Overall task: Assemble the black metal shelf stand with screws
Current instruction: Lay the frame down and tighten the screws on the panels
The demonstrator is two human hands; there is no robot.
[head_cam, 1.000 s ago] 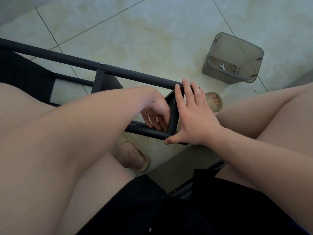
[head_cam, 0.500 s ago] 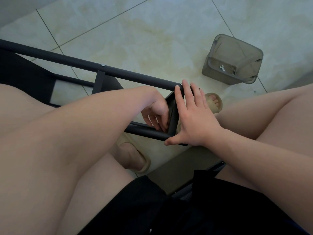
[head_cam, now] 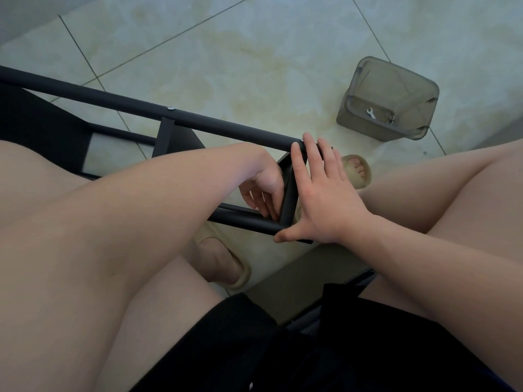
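Shelf stand held at its end, over a tiled floor

A grey bin on the floor holds a small wrench and a screw; open tile separates it from the black shelf stand. The stand's rails run from far left to the person's knees. The right hand presses flat, fingers straight, on the end bar. The left hand curls its fingers at the inner corner; whether they grasp anything cannot be told.
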